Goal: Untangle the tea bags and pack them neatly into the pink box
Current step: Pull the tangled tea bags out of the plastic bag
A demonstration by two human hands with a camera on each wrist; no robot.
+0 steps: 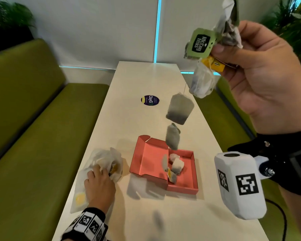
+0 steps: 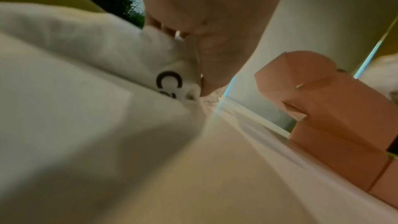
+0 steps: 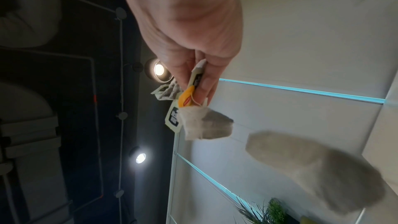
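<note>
My right hand (image 1: 219,55) is raised at the upper right and pinches a tangled bunch of tea bags by its green tag (image 1: 201,43) and yellow tag (image 1: 213,65). A pale tea bag (image 1: 202,82) hangs just below the fingers. Two grey bags (image 1: 180,109) (image 1: 172,136) dangle lower on strings, above the open pink box (image 1: 182,187). Several tea bags (image 1: 176,164) lie inside it. In the right wrist view the hand (image 3: 193,88) grips the yellow tag (image 3: 186,98), with a tea bag (image 3: 206,125) beneath. My left hand (image 1: 97,173) (image 2: 185,57) holds a crumpled white bag (image 1: 102,159) (image 2: 86,48) on the table, left of the box (image 2: 333,108).
The white table (image 1: 146,80) is narrow, with green benches (image 1: 33,127) along both sides. A round dark sticker (image 1: 150,100) sits beyond the box. The white wrist camera block (image 1: 240,185) hangs over the table's right edge. A wall closes off the far end.
</note>
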